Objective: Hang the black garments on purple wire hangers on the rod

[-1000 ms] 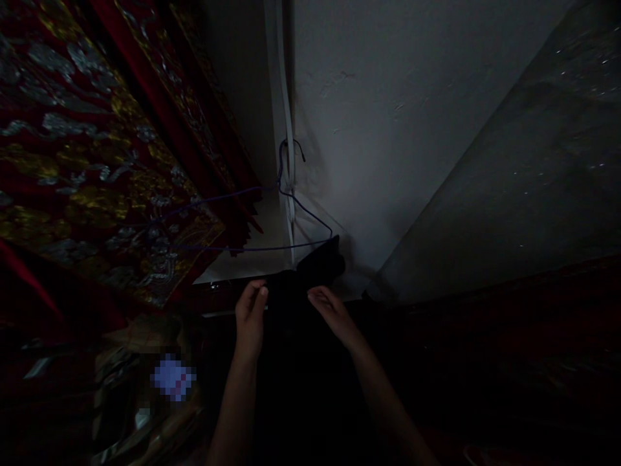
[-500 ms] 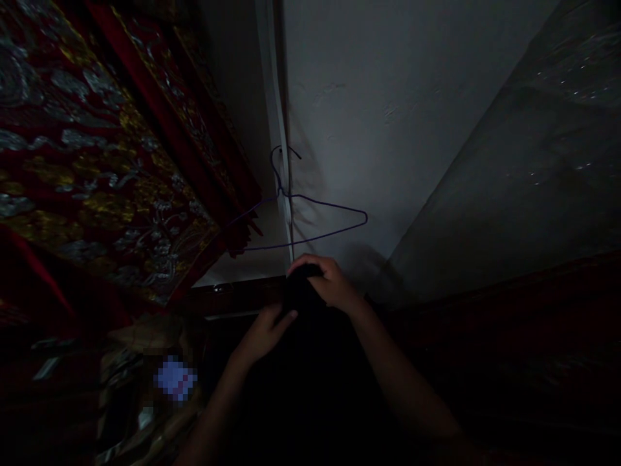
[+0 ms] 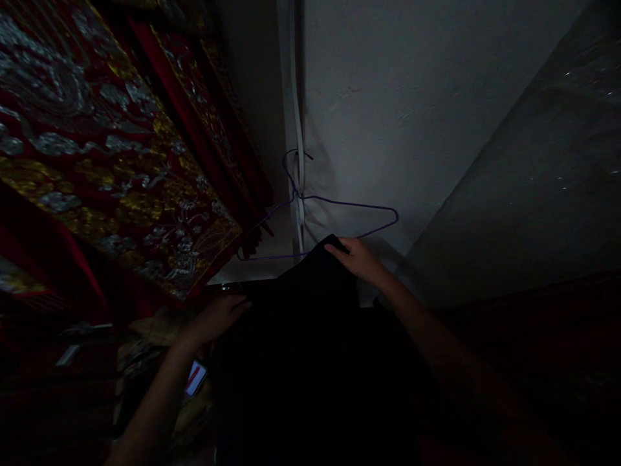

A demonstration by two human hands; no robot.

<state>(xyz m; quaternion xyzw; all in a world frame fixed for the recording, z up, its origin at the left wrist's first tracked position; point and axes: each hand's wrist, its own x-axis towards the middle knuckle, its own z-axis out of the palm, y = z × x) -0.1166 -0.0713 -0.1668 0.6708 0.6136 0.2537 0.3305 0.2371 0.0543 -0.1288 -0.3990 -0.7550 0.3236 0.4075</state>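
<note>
A piece of black cloth [image 3: 310, 291], too dark for its exact kind to show, is spread between my two hands. My left hand [image 3: 220, 317] grips its left side, lower down. My right hand [image 3: 359, 257] is closed on its upper right corner, just in front of the hanger's lower bar. The thin purple hanger [image 3: 349, 204] hangs by its hook from a white strip [image 3: 297, 116] on the wall. Part of its lower bar is hidden behind the raised cloth.
Red cloth with gold and silver embroidery [image 3: 145, 188] hangs at the left, touching the hanger's left side. A pale wall [image 3: 388, 116] rises behind. At lower left a lit phone [image 3: 195, 378] lies among tan, cluttered items. A dull grey sheet-like surface [image 3: 524, 188] slants at the right.
The hanger was bare on the right after the black cloth came off its right end. My hands have taken hold of the cloth, moved apart and stretched it out, the right one rising.
</note>
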